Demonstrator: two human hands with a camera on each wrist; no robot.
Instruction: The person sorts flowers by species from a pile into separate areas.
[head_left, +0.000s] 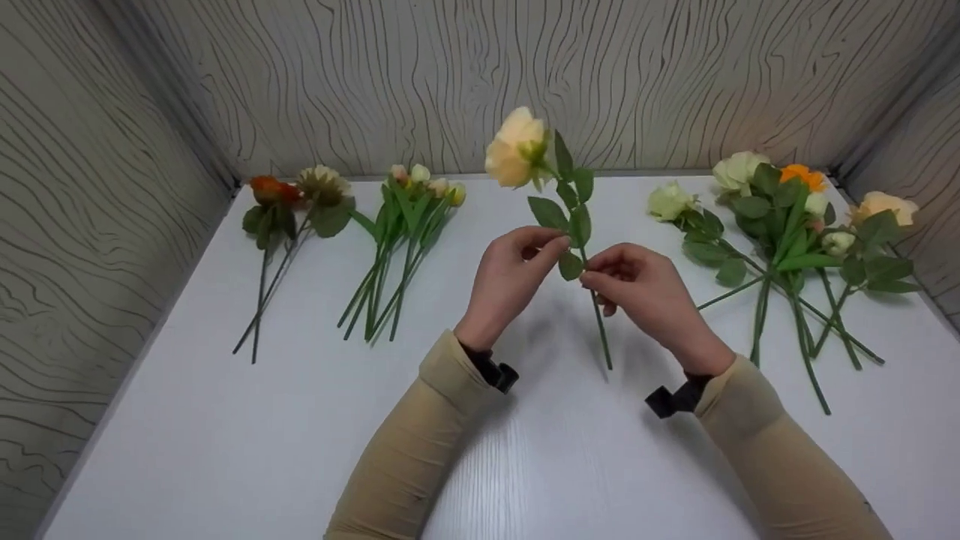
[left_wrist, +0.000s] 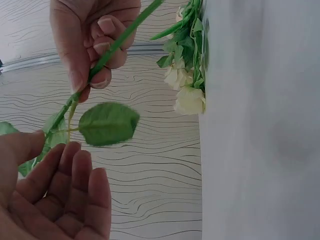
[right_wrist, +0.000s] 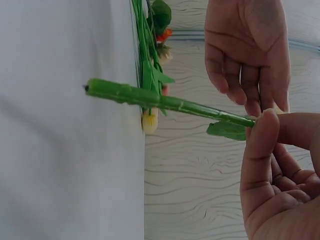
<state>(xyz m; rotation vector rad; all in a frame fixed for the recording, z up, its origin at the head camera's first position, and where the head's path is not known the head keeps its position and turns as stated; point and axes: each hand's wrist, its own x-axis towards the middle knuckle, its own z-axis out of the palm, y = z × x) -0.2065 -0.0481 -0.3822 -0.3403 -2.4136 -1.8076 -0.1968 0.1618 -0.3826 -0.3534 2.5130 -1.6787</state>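
From the head view, a peach rose (head_left: 580,225) is held upright off the surface (head_left: 247,450), midway between the groups lying there. The left hand (head_left: 510,274) pinches it among its leaves with thumb and forefinger; the right hand (head_left: 645,296) has its grip clamped on the stem (head_left: 603,337) just below. To judge by the layout, the work is only part done: 2 tidy groups lie at the left, an orange-red flower (head_left: 275,191) beside a cream flower (head_left: 322,184), then a bunch of tulips (head_left: 409,217), while a mixed heap (head_left: 787,210) at the right has roses and tulips crossing. The held rose is not yet laid down.

In the left wrist view, 1 lower leaf (left_wrist: 109,123) stands out sideways between the 2 hands; the left thumb and fingertips come together by another leaf, the contact partly hidden.

In the right wrist view, the right thumb and forefinger are together on the stem, and its free cut end (right_wrist: 90,88) points clear of the surface.
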